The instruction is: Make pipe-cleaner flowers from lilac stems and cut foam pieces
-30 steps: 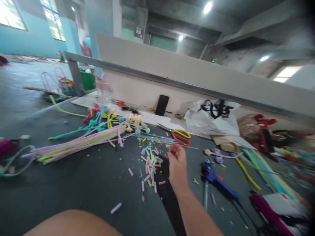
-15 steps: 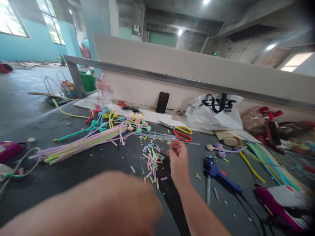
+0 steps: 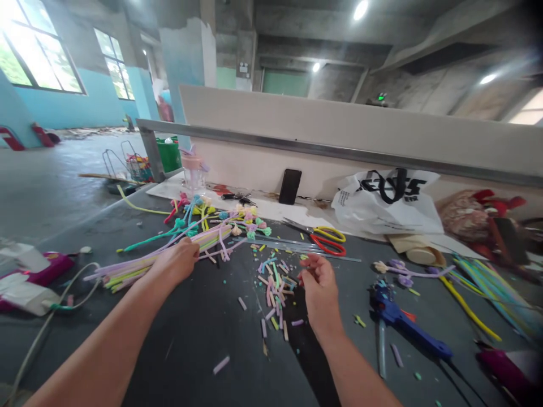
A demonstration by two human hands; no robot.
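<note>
Bundle of fuzzy stems point(image 3: 133, 268) on left side of dark table point(image 3: 186, 350), directly at left hand point(image 3: 179, 261), which covers its middle. Left fingers curled, narrow; firm hold cannot be told. Right hand point(image 3: 321, 289) half-curled, contents cannot be told. Cut pieces point(image 3: 276, 289) lie between hands. Fuzzy flowers point(image 3: 250, 220) crowd bundle's far end. Scissors point(image 3: 331, 241) beyond right hand; blue glue gun point(image 3: 409, 323) to right.

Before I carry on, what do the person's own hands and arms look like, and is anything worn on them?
The left hand and right hand are ungloved. The left forearm and right forearm show no sleeves, watch or bracelet. Fingernail details are too small to make out.
</note>
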